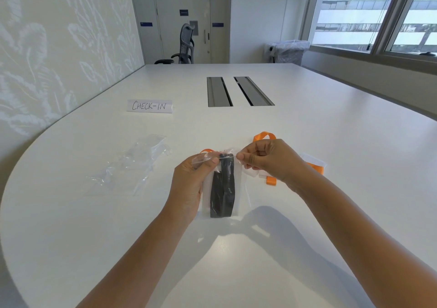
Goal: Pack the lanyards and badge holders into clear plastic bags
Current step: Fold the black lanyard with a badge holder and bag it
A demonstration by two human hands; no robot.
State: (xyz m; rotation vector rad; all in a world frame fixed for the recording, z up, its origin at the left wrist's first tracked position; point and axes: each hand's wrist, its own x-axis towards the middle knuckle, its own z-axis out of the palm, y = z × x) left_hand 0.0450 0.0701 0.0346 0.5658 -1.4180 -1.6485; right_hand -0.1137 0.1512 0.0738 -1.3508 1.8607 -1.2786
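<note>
Both hands pinching the top of a clear bag [222, 184] with a black lanyard [222, 189] inside

Left hand [189, 184] and right hand [264, 158] each pinch a top corner above the table [331, 142]; orange lanyards [264, 136] lie behind, probably bagged, and spare bags [132, 165] sit left.

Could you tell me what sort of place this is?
Probably an office meeting room: a large white conference table with cable hatches, a mesh office chair, and a handwritten CHECK-IN sign.
</note>
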